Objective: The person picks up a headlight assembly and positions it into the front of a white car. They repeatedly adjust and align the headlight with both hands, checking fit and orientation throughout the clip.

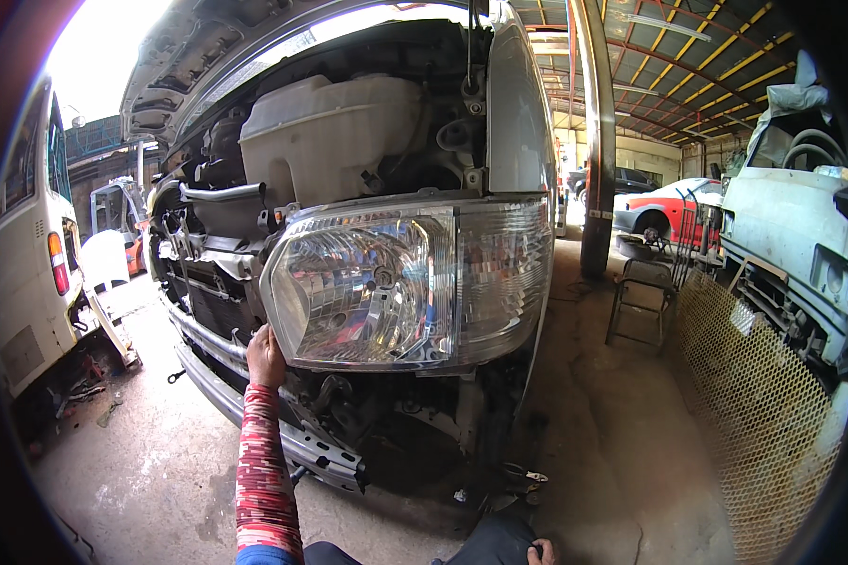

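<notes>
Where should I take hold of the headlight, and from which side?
Probably both lower corners of the headlight, from below: space under it looks largely open, while its upper right end sits against the pale body panel. The left hand is already at the lower left; the right hand could cup the lower right. The broad lens offers little to pinch.

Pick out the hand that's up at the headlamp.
The left hand, at the lower left corner of the headlamp; the right hand is well below, at the picture's bottom edge.
</notes>
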{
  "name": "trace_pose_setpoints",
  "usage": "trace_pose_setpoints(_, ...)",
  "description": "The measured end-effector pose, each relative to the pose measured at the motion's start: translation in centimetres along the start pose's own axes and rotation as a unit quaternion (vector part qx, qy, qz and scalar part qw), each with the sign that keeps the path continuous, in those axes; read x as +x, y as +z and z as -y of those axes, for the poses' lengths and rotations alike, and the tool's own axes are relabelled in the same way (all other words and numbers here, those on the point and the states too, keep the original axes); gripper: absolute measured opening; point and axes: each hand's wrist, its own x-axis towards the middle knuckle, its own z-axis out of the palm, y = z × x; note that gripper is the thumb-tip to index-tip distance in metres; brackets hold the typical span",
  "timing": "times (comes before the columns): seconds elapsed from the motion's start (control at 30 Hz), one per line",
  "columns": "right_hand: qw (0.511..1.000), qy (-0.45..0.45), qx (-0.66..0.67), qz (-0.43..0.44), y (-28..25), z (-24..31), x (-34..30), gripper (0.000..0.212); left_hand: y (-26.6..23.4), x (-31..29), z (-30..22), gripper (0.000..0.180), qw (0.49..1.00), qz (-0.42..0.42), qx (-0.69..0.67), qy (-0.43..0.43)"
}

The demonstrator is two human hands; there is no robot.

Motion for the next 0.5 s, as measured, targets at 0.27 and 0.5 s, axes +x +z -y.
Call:
trace_pose_setpoints(0.27, 1.000, -0.019, 0.020, -0.002, 0.30, -0.96, 0.26, 0.031, 0.17, -0.02, 0.64, 0.052, 1.000, 0.004, -0.019, -0.003)
trace_pose_setpoints(0.5, 1.000, -0.012, -0.002, -0.002, 0.17, -0.73, 0.25, 0.031, 0.12, -0.07, 0.55, 0.051, 1.000, 0.007, -0.018, -0.013)
